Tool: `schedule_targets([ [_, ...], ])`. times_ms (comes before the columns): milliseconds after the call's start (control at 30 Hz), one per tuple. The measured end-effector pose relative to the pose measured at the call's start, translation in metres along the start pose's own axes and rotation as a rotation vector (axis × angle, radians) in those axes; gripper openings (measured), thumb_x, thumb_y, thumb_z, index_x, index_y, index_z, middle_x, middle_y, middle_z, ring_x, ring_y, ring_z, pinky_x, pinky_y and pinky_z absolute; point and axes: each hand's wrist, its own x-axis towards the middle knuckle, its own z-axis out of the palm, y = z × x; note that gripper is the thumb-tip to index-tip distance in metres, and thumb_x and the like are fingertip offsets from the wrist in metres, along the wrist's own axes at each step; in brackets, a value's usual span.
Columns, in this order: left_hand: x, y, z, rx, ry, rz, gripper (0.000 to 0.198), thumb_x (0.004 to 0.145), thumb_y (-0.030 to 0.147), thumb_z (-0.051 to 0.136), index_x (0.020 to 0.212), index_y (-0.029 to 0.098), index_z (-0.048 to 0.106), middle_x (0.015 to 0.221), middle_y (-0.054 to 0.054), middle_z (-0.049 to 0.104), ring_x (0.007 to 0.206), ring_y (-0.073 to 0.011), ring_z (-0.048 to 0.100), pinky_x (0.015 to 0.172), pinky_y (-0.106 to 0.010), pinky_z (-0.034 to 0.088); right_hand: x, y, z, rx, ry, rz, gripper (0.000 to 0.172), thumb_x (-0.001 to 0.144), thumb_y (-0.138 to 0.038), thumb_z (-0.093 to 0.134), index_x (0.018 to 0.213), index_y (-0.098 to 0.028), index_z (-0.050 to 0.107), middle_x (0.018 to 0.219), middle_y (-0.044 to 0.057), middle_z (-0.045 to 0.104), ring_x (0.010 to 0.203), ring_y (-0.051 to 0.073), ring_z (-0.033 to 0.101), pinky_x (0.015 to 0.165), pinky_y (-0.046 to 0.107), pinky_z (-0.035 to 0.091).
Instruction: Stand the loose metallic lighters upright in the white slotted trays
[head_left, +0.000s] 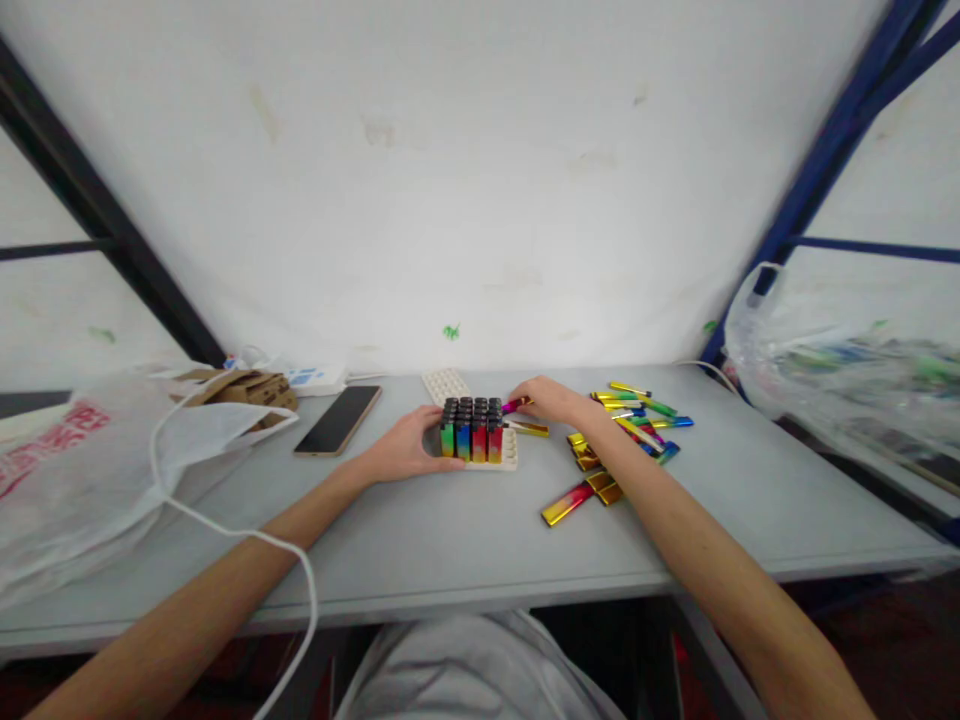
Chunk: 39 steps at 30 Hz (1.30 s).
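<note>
Several black-topped lighters point(472, 440) stand upright in rows in a white tray point(491, 466), their bodies green, blue and red fading to yellow. My left hand point(411, 445) grips the tray's left end, its thumb along the front edge. Just right of the rows, my right hand point(546, 399) is closed on a pinkish-purple lighter point(514, 405); its fingertips are partly hidden. Under that hand a yellow lighter point(529, 429) lies by the tray's right end, where bare slots show. A loose pile of shiny multicoloured lighters point(600, 487) spreads beneath and beside my right forearm.
Behind the filled tray lies a second white slotted tray point(445, 384). A phone point(339, 420), a white power strip point(319, 380), brown cardboard point(244, 397) and a plastic bag point(97, 450) are on the left. A white cable point(225, 528) crosses my left forearm. Clear plastic bags point(862, 370) sit far right.
</note>
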Motion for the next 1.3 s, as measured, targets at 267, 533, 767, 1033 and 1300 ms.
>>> schedule_targets([
  [267, 0.000, -0.003, 0.000, 0.033, -0.005, 0.010, 0.083, 0.071, 0.068, 0.083, 0.134, 0.017, 0.067, 0.138, -0.014, 0.069, 0.128, -0.0389, 0.064, 0.116, -0.049, 0.047, -0.014, -0.008, -0.007, 0.421, 0.244, 0.117, 0.019, 0.100, -0.024, 0.058, 0.117, -0.023, 0.050, 0.092, 0.002, 0.075, 0.071, 0.015, 0.067, 0.071, 0.028, 0.053],
  [533, -0.005, -0.010, 0.000, -0.008, -0.033, -0.018, 0.088, 0.066, 0.063, 0.089, 0.136, 0.017, 0.064, 0.140, -0.016, 0.067, 0.131, -0.0395, 0.062, 0.117, -0.049, 0.045, -0.019, -0.035, -0.001, 1.078, 0.301, 0.125, 0.044, 0.088, -0.052, 0.071, 0.111, -0.026, 0.045, 0.074, -0.008, 0.060, 0.055, 0.009, 0.046, 0.054, 0.022, 0.038],
  [767, -0.009, -0.010, 0.001, -0.039, -0.036, -0.032, 0.085, 0.065, 0.063, 0.090, 0.132, 0.017, 0.065, 0.139, -0.015, 0.068, 0.130, -0.0381, 0.062, 0.116, -0.047, 0.046, -0.012, -0.045, 0.014, 1.054, 0.400, 0.406, 0.060, 0.084, -0.083, 0.054, 0.073, -0.024, 0.045, 0.055, -0.010, 0.026, 0.046, 0.009, 0.023, 0.046, 0.026, 0.021],
  [1033, -0.010, -0.009, 0.002, -0.052, -0.036, -0.083, 0.087, 0.064, 0.059, 0.092, 0.133, 0.014, 0.064, 0.143, -0.018, 0.065, 0.134, -0.0398, 0.060, 0.119, -0.050, 0.044, -0.016, -0.054, 0.024, 0.575, 0.532, 0.451, 0.053, 0.084, -0.068, 0.051, 0.057, -0.024, 0.036, 0.055, -0.004, 0.031, 0.055, 0.011, 0.031, 0.054, 0.028, 0.022],
  [1300, -0.009, -0.006, -0.001, -0.036, -0.047, -0.081, 0.088, 0.066, 0.059, 0.090, 0.136, 0.015, 0.062, 0.145, -0.017, 0.064, 0.137, -0.0376, 0.058, 0.121, -0.048, 0.041, -0.015, -0.052, 0.022, 0.688, 0.511, 0.405, 0.052, 0.086, -0.069, 0.051, 0.061, -0.024, 0.040, 0.054, -0.004, 0.037, 0.052, 0.012, 0.033, 0.051, 0.028, 0.023],
])
